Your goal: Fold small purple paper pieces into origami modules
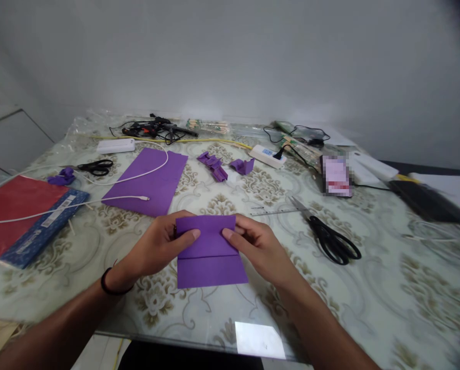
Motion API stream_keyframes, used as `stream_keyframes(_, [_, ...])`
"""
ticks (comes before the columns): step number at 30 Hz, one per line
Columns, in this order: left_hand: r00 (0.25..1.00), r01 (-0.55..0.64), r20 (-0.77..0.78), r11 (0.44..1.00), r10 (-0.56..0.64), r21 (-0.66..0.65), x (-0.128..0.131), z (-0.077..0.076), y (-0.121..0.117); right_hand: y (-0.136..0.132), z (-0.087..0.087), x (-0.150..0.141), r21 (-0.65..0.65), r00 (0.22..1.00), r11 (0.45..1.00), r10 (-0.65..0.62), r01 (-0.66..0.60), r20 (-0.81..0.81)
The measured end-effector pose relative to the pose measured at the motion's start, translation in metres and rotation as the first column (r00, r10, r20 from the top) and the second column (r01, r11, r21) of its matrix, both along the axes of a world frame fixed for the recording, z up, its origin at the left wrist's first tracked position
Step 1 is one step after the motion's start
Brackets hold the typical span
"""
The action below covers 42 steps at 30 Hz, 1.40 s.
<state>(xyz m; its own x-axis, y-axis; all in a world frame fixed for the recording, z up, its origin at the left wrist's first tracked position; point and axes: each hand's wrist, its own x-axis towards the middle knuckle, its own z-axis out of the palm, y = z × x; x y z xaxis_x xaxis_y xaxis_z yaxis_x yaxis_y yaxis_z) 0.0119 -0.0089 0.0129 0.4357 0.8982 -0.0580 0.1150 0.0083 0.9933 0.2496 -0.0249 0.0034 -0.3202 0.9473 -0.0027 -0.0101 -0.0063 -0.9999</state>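
A folded purple paper sheet [210, 257] lies on the glass-topped table [387, 288] right in front of me. My left hand [158, 246] pinches its upper left edge, thumb on top. My right hand [255, 246] pinches the upper right edge the same way. The top flap is folded down, with a crease running across the middle. A black band sits on my left wrist.
A larger purple sheet [147, 180] with a white cable across it lies at back left. Black scissors [332, 236] and a clear ruler [270, 210] sit to the right. Small folded purple pieces [214, 165], a power strip [267, 155], a second pair of scissors [96, 166] and red and blue paper packs [18, 216] surround them.
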Motion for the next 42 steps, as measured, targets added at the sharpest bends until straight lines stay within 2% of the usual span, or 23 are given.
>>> stream_keyframes(9, [0.998, 0.045, 0.03, 0.997, -0.047, 0.061, 0.001, 0.004, 0.0, 0.0, 0.001, -0.002, -0.014, 0.999, 1.0, 0.006, -0.006, -0.035])
stream_keyframes(14, [0.997, 0.048, 0.057, 0.998, -0.05, 0.03, 0.001, 0.003, -0.001, 0.0, 0.001, -0.003, -0.063, 0.998, 0.998, -0.01, 0.006, -0.054])
stream_keyframes(19, [0.997, 0.055, 0.046, 0.995, -0.06, 0.088, -0.001, 0.002, -0.001, 0.0, -0.002, -0.001, -0.033, 0.998, 0.999, -0.041, 0.04, -0.039])
stream_keyframes(24, [0.997, 0.05, 0.054, 0.994, -0.055, 0.094, -0.001, 0.004, -0.002, -0.001, 0.0, 0.001, 0.009, 0.998, 0.998, -0.055, 0.055, 0.008])
stream_keyframes(27, [0.993, 0.04, 0.111, 0.999, -0.044, 0.033, 0.001, 0.004, -0.002, -0.001, 0.001, 0.001, 0.016, 0.996, 0.997, -0.082, 0.082, 0.026])
stream_keyframes(32, [0.982, 0.043, 0.189, 0.985, -0.01, -0.168, 0.006, -0.003, 0.002, 0.001, -0.003, -0.003, 0.071, 0.983, 0.981, -0.182, 0.181, 0.009])
stream_keyframes(35, [0.978, -0.026, 0.199, 0.981, 0.065, -0.19, 0.01, -0.008, 0.005, 0.002, -0.006, -0.006, 0.07, 0.972, 0.97, -0.234, 0.234, -0.004])
stream_keyframes(37, [0.969, -0.095, 0.212, 0.983, 0.127, -0.156, 0.011, -0.011, 0.006, 0.002, -0.007, -0.007, 0.069, 0.965, 0.963, -0.261, 0.261, -0.007])
stream_keyframes(40, [0.958, -0.215, 0.191, 0.977, 0.212, -0.009, 0.01, -0.013, 0.007, 0.002, -0.007, -0.007, 0.086, 0.961, 0.958, -0.277, 0.275, 0.02])
stream_keyframes(42, [0.967, -0.227, 0.135, 0.97, 0.215, 0.086, 0.007, -0.014, 0.006, 0.002, -0.008, -0.007, 0.097, 0.956, 0.956, -0.285, 0.278, 0.066])
